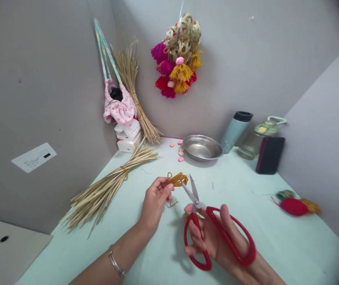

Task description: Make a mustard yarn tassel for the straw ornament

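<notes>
Pinching a mustard yarn bundle (177,180) just above the middle of the table (246,190), the left hand (154,202) has thumb and fingers closed on one end, with a small loop poking up by the fingertips. Right hand (212,237) is palm up, fingers partly spread through the handles of some red-handled scissors (198,204). Blades are open, one tip overlapping the bundle's free end; can't tell if it's inside the loops.

Progress-wise, I'd call the folding done and the cutting not: the loops I can make out look whole. A curly yarn scrap (173,203) lies below the left hand, so maybe some snipping's done, hard to say.

Headcount: one bundle in hand, one pair of scissors. Further out, two straw bundles, one flat on the table (107,186), one leaning on the wall (129,73). I count five pink beads (181,159) next to one steel bowl (203,150). Then one blue tumbler (236,132), one green-lidded water bottle (249,145), one smartphone (270,156) propped upright. Far right, three yarn clumps: green (286,194), red (294,206), mustard (311,206). Back left, one polka-dot bag (122,111) above what looks like two white boxes (129,143). One cluster of woven balls and tassels (181,73) hangs at the wall; too jumbled to count pieces.
</notes>
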A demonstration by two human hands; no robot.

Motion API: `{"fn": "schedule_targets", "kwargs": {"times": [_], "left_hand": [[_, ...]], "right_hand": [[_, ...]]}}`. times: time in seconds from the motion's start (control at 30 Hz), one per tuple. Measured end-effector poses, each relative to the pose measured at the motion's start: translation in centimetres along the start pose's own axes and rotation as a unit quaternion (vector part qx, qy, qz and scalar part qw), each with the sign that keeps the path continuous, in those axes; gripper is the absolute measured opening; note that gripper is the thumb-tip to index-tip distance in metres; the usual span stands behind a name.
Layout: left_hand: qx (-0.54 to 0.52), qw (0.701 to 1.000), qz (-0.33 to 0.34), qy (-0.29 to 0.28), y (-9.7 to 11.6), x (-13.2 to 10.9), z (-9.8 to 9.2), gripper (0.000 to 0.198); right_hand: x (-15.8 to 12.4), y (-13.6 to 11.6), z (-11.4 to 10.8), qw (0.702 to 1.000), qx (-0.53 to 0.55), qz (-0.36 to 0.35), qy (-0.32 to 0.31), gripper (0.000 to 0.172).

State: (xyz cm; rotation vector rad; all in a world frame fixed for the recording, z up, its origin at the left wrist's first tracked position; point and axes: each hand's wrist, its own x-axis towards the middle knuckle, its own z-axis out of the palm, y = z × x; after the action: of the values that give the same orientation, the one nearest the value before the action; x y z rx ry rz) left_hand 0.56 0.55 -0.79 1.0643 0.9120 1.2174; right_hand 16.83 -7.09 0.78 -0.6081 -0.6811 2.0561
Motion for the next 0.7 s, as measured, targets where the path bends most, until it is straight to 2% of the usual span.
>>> {"fn": "schedule_targets", "kwargs": {"times": [0.13, 0.3, 0.7], "left_hand": [[0.035, 0.998, 0.009, -0.054, 0.4, -0.6, 0.4, 0.021], [0.054, 0.991, -0.003, -0.123, 0.2, -1.2, 0.7, 0.022], [-0.018, 0.993, -0.062, -0.099, -0.3, -0.3, 0.1, 0.023]], "right_hand": [[0.2, -0.2, 0.0, 1.000, 0.009, -0.008, 0.023, 0.064], [0.2, -0.4, -0.2, 0.996, 0.018, -0.058, 0.070, 0.062], [0.4, 0.5, -0.9, 0.986, -0.047, -0.111, 0.116, 0.054]]}}
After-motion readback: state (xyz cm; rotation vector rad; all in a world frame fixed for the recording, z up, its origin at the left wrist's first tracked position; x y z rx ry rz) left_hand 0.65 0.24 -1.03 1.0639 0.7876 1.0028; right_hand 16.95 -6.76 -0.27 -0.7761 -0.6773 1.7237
